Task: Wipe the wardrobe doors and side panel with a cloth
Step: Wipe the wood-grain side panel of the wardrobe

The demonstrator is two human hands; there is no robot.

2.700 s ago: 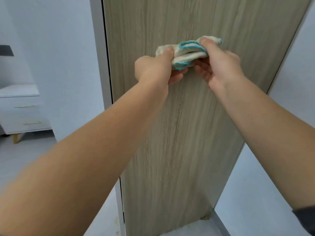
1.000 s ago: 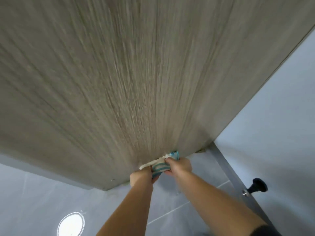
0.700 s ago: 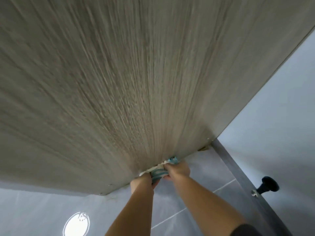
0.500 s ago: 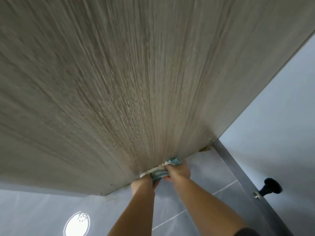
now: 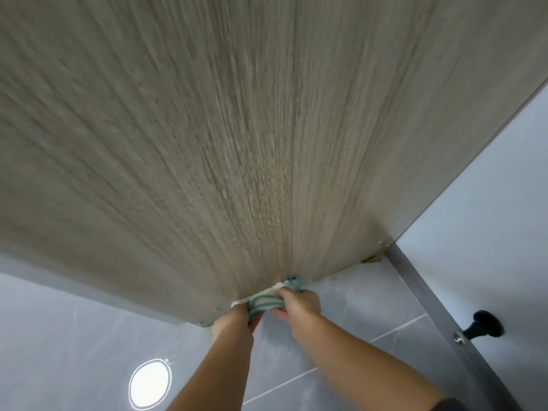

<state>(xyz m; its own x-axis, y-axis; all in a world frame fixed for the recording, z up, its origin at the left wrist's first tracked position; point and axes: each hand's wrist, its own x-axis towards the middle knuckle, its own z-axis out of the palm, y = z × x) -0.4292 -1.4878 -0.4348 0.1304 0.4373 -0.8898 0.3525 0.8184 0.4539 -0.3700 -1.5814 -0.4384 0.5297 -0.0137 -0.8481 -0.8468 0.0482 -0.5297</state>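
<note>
The wood-grain wardrobe side panel (image 5: 237,129) fills most of the view, seen from close above and running down to the floor. A cream cloth with teal edging (image 5: 265,301) is bunched against the panel's bottom edge. My left hand (image 5: 232,321) grips the cloth's left part from below. My right hand (image 5: 299,302) grips its right part, fingers curled over it. Both hands press the cloth onto the panel just above the floor.
Glossy grey floor tiles (image 5: 74,351) lie below, with a round light reflection (image 5: 150,384). A white wall (image 5: 489,232) with a grey skirting board (image 5: 424,295) stands at right. A black door stopper (image 5: 483,326) juts out low on the skirting.
Both hands carried the cloth from chest height down the panel to its bottom edge. My head dipped to look steeply down. In the last second the hands have barely shifted.
</note>
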